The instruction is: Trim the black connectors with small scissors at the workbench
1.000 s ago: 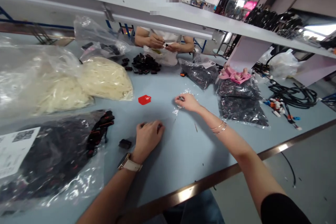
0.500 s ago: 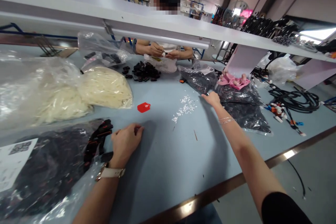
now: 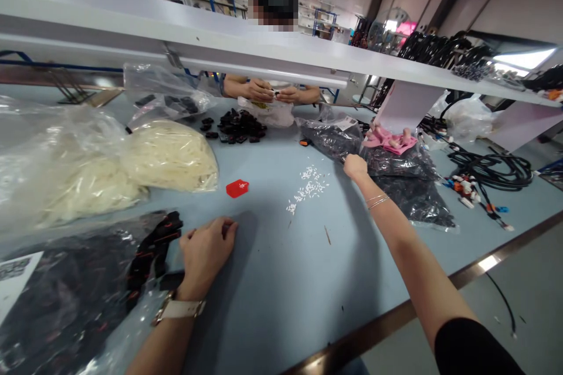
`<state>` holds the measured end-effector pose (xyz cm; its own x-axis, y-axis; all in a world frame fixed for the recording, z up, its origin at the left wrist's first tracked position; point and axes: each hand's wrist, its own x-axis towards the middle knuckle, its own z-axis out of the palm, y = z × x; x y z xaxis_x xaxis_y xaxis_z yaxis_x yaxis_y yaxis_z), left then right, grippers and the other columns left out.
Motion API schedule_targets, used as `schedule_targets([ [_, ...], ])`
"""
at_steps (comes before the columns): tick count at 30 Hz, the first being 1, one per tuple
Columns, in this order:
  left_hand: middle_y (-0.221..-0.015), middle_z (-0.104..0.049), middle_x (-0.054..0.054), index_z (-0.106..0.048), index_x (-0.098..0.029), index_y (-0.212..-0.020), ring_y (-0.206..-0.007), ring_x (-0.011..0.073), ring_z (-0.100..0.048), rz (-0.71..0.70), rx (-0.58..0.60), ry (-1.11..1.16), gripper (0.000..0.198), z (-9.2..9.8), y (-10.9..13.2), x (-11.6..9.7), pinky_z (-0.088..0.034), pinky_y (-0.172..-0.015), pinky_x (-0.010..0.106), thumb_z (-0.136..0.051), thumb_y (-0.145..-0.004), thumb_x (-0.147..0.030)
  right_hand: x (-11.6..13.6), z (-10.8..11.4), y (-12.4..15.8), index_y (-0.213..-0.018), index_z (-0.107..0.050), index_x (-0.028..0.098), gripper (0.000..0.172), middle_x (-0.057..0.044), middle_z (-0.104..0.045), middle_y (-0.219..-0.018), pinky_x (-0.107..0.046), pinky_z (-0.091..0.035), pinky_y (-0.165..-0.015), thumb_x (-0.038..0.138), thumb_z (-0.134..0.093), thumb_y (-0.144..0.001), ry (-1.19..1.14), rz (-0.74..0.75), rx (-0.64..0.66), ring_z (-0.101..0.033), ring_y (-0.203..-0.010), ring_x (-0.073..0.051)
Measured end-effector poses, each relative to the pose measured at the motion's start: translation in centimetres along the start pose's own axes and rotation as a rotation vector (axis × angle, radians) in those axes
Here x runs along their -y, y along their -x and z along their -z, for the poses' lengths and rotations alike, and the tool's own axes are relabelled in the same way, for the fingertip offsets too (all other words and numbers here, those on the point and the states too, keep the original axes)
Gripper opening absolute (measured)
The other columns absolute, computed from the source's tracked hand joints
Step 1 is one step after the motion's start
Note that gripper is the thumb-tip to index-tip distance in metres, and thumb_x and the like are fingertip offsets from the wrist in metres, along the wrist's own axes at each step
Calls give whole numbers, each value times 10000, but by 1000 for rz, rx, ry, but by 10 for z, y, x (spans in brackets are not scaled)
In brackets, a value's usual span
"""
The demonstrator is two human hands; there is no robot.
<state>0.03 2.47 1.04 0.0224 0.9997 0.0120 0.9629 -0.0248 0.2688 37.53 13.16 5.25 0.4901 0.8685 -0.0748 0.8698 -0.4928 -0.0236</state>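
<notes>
My left hand (image 3: 206,255) rests on the table with its fingers curled inward; what they hold, if anything, is hidden. Beside it lies an open clear bag of black parts (image 3: 74,287), some spilling from its mouth. My right hand (image 3: 355,169) reaches far forward, fingers closed, at the near edge of a dark plastic bag (image 3: 329,137). A small thin end shows at its fingertips, too small to name. Between the hands lie a scatter of small white pieces (image 3: 311,187) and a red flat tag-like piece (image 3: 237,188) with a few white bits on it.
Bags of cream-coloured strips (image 3: 171,155) stand at left. A pile of black parts (image 3: 241,126) lies at the back, near a co-worker's hands (image 3: 272,92). Pink gloves (image 3: 389,137) top dark bags on the right, with coiled black cables (image 3: 492,164) beyond. A white shelf (image 3: 197,41) spans overhead.
The view has tilted up slightly, so the table things sit a little lower. My right hand has turned slightly at the dark bag's edge; my left hand stays in place.
</notes>
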Motion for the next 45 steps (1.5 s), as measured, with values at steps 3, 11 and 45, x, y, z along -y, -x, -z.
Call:
schedule_targets([
  [3,-918,-731,116,-678,-157,-980,-961,298,-655,1,-5,-2,322,0,0,-1,-375,-910,462,-412,-897,-318,-8,14,-3,-1132,-662,65,324,-256,-669,-1120,-308,-479,-924,244,-539,-891,-17,-25,-97,-640,-1108,-270],
  [11,-909,-734,116,-666,-176,-955,-953,286,-653,-12,-8,0,309,-2,0,1,-355,-920,458,-392,-904,-310,-19,59,-17,-1156,-620,88,384,-227,-645,-1172,-370,-459,-938,288,-350,-969,-78,-27,-361,-610,-1118,-298],
  [45,-895,-737,103,-658,-199,-955,-932,265,-665,-4,-11,-44,307,-6,0,3,-353,-891,422,-382,-907,-325,-1,9,-47,-1350,-394,107,722,-236,-608,-1205,-385,-490,-885,322,-731,-748,61,118,-99,-630,-1088,-317],
])
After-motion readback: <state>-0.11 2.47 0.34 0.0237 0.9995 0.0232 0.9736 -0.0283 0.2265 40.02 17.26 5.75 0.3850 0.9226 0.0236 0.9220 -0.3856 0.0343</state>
